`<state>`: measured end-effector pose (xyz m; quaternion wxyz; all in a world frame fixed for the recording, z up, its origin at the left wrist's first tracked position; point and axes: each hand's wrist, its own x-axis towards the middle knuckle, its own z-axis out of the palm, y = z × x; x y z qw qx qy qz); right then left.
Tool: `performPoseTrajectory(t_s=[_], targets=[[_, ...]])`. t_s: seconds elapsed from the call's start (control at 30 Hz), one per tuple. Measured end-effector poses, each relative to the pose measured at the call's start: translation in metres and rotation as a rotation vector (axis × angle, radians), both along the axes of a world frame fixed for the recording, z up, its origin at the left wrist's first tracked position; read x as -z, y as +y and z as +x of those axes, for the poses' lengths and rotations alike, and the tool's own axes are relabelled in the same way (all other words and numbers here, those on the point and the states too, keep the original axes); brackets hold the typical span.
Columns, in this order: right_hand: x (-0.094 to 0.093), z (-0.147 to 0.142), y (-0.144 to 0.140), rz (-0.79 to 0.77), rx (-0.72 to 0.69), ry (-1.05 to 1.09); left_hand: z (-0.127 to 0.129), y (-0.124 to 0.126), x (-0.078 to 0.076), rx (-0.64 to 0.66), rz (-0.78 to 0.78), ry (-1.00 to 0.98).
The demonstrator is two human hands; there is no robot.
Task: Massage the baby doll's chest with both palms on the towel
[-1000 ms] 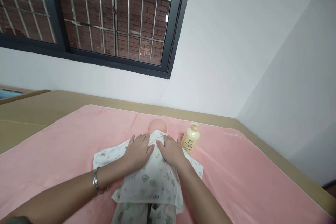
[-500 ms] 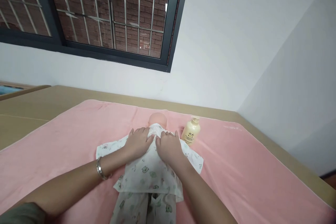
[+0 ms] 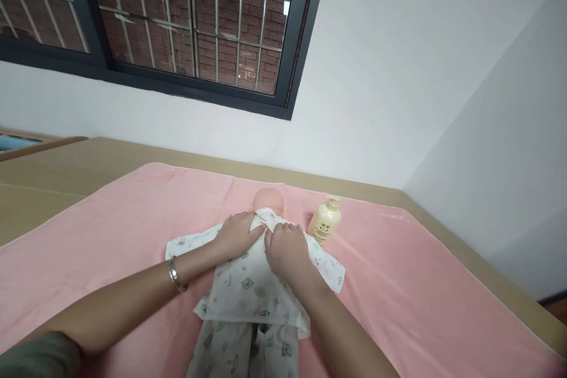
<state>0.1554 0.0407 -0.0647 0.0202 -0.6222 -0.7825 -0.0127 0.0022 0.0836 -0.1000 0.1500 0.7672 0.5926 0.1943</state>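
A baby doll lies on its back on a pink towel (image 3: 110, 230), its bare head (image 3: 268, 199) pointing away from me. It wears a white top printed with small bears (image 3: 254, 289) and matching trousers (image 3: 241, 351). My left hand (image 3: 237, 235), with a silver bracelet on the wrist, rests on the doll's chest near the collar. My right hand (image 3: 286, 247) lies next to it on the chest, fingers curled at the top's collar. Whether either hand pinches the cloth is hidden.
A cream lotion bottle (image 3: 325, 221) lies tilted on the towel right of the doll's head. The towel covers a tan surface (image 3: 53, 171) that meets white walls behind and at right. A barred window (image 3: 177, 18) sits above.
Both hands have slid up the doll's chest toward the collar, and their fingers have drawn closer together. The view has shifted slightly.
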Motion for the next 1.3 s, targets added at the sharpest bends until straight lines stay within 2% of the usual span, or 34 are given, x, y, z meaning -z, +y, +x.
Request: performPoseTrajectory(t_s=[0.2, 0.3, 0.37, 0.47, 0.57, 0.77, 0.9, 1.07, 1.17, 1.3], targets=[[0.006, 0.02, 0.028, -0.066, 0.031, 0.204, 0.012, -0.024, 0.016, -0.055, 0.263, 0.208], [0.008, 0.02, 0.028, -0.091, 0.018, 0.239, 0.013, -0.027, 0.019, -0.058, 0.355, 0.24], [0.007, 0.014, 0.019, -0.04, 0.027, 0.202, 0.011, -0.025, 0.018, -0.048, 0.358, 0.196], [0.006, 0.001, 0.003, 0.05, 0.024, 0.083, 0.006, -0.017, 0.016, -0.018, 0.284, 0.088], [0.005, -0.004, -0.004, 0.079, -0.001, 0.023, 0.003, -0.011, 0.016, 0.014, 0.242, 0.048], [0.006, 0.005, 0.005, 0.065, -0.031, 0.075, 0.005, -0.014, 0.018, -0.016, 0.273, 0.079], [0.01, 0.006, 0.009, 0.066, -0.04, 0.074, 0.008, -0.021, 0.021, -0.012, 0.295, 0.178], [0.007, 0.018, 0.022, -0.036, -0.029, 0.223, 0.011, -0.029, 0.029, -0.03, 0.376, 0.296], [0.007, 0.025, 0.03, -0.09, -0.026, 0.278, 0.011, -0.03, 0.031, -0.016, 0.408, 0.278], [0.011, 0.025, 0.031, -0.061, -0.021, 0.27, 0.01, -0.027, 0.033, 0.0, 0.433, 0.239]])
